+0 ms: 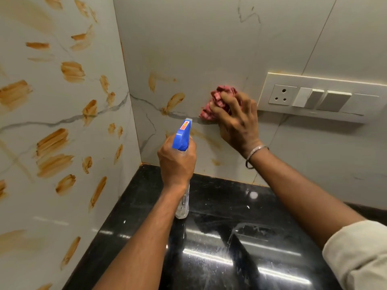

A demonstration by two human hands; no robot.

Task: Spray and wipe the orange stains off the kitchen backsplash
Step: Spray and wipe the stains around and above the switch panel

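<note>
View from the head into a kitchen corner. The left grip (177, 162), just below frame centre, is curled tightly round the neck of a spray bottle (182, 132). The bottle's blue head points toward 12 o'clock at the rear wall, and its clear body hangs below the fist at 6 o'clock. The right grip (236, 120), at 1 o'clock from the bottle, has its fingers bent over a bunched pink cloth (217, 97) and presses it against the backsplash (199, 49). A metal bangle (254, 156) circles that wrist, and a rolled pale sleeve (360, 254) shows at 4 o'clock in the frame. Orange stains (72, 71) cover the side wall thickly at 9 o'clock. On the rear wall a few strokes lie at 9 to 10 o'clock from the cloth, and fainter smears lie at 6 to 7 o'clock from it, beside the bottle head. A white switch panel (322, 97) with one socket is mounted at 3 o'clock from the cloth, near the right grip but not touching it. The glossy black surface (230, 237) fills the lower frame and bears pale streaks and light reflections.
</note>
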